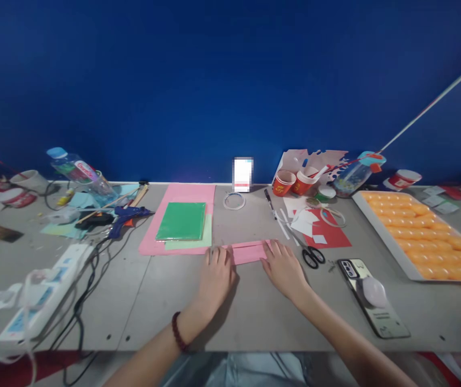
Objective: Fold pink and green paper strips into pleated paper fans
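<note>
Item: narrow strip of pink paper [249, 251], folded lengthwise, lying flat near the middle of the grey table top [153, 306], just in front of the person.

Hands: left hand [216, 274] rests palm down on the strip's left end, right hand [285, 269] palm down on its right end. Fingers are stretched out and close together, pressing, not gripping. A dark bead bracelet [178, 330] sits on the left wrist.

Progress, as judged: the strip shows long creases and layered edges, so several folds look done. The hands appear to be flattening it. No glue, tape or cut shows on it.

Surface, left to right:
- white power strip [59, 279] with trailing cables
- blue glue gun [128, 217]
- large pink sheet [190, 192] under a green paper pad [182, 220]
- white tape ring [234, 200]
- red paper cups [285, 183]
- black-handled scissors [313, 257], just beside the right hand
- a phone [369, 295] lying flat
- white tray [383, 237] filled with orange balls

Room: a plain deep blue wall [230, 80] stands directly behind the table.
</note>
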A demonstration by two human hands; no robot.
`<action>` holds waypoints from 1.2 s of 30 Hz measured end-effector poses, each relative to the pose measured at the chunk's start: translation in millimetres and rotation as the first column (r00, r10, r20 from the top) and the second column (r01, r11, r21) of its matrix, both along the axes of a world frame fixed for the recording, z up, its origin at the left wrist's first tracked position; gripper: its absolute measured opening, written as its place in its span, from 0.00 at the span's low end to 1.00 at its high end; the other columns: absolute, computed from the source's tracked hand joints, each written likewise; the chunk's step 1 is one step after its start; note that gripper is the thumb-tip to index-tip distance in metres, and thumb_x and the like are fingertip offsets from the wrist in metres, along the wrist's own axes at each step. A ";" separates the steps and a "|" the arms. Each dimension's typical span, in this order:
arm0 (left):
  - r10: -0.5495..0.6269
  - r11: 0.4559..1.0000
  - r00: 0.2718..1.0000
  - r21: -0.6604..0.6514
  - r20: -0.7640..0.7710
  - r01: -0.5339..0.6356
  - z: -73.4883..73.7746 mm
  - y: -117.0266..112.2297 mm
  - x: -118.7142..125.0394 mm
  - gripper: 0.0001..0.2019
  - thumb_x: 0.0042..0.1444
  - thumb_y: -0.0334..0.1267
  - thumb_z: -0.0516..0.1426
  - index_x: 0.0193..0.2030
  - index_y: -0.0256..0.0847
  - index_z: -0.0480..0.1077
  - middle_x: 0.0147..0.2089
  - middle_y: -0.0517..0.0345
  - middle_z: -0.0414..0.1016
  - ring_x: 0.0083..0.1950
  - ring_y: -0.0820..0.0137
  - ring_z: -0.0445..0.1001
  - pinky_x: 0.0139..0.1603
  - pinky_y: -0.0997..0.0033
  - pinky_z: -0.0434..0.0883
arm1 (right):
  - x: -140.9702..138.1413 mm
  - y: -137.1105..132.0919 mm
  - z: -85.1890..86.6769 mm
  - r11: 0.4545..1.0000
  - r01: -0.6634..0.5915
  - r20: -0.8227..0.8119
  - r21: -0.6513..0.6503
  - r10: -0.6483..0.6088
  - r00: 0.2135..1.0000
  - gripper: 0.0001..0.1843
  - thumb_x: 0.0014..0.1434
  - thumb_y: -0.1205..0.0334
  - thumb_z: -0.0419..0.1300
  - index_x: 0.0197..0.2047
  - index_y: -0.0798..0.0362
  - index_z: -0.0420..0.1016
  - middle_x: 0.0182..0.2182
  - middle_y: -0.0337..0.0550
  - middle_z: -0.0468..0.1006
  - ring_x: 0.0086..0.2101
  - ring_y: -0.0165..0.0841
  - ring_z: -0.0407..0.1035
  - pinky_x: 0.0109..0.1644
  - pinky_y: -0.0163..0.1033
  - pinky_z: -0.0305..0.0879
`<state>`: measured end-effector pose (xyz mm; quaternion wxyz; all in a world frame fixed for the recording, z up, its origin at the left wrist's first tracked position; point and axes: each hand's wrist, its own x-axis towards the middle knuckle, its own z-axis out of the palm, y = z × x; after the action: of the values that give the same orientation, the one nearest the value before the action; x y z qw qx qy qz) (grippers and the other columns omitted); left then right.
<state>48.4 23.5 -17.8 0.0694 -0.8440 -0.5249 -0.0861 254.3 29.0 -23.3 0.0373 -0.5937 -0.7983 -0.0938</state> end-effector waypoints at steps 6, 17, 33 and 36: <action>-0.034 0.999 0.994 0.016 0.100 0.032 -10.1 3.5 1.0 0.20 0.54 0.28 0.48 0.55 0.28 0.62 0.56 0.39 0.65 0.59 0.55 0.61 0.57 0.52 0.62 | 0.0 -3.2 -3.5 1.000 0.002 0.005 0.025 -0.002 1.000 0.22 0.62 0.63 0.50 0.58 0.61 0.65 0.54 0.56 0.69 0.54 0.46 0.60 0.54 0.48 0.58; -0.071 0.997 0.985 -0.025 0.156 0.076 -14.0 7.0 -1.8 0.24 0.58 0.35 0.49 0.61 0.30 0.57 0.52 0.44 0.66 0.54 0.57 0.62 0.53 0.55 0.64 | 0.3 -3.0 3.7 0.998 -0.059 0.018 -0.009 0.059 0.998 0.24 0.61 0.63 0.51 0.61 0.53 0.62 0.51 0.55 0.70 0.52 0.45 0.60 0.56 0.50 0.54; -0.083 0.994 0.980 -0.055 0.183 0.094 -11.4 8.4 0.5 0.24 0.57 0.35 0.51 0.60 0.32 0.58 0.51 0.47 0.66 0.53 0.57 0.62 0.56 0.55 0.61 | -8.6 -1.2 -0.5 0.997 -0.075 -0.063 -0.022 0.074 0.995 0.26 0.61 0.62 0.50 0.62 0.55 0.61 0.53 0.52 0.70 0.54 0.45 0.58 0.58 0.50 0.52; -0.082 0.995 0.979 -0.049 0.186 0.092 -9.6 8.0 1.7 0.24 0.57 0.36 0.50 0.62 0.35 0.57 0.51 0.47 0.66 0.53 0.58 0.62 0.55 0.54 0.61 | -9.7 -2.3 1.2 0.997 -0.081 -0.052 -0.013 0.080 0.995 0.25 0.61 0.61 0.51 0.61 0.51 0.62 0.53 0.52 0.70 0.54 0.45 0.58 0.59 0.51 0.50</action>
<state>50.0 31.5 -27.4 -0.0074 -0.8563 -0.4938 -0.1513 244.6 26.7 -22.1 0.0570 -0.5634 -0.8212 -0.0708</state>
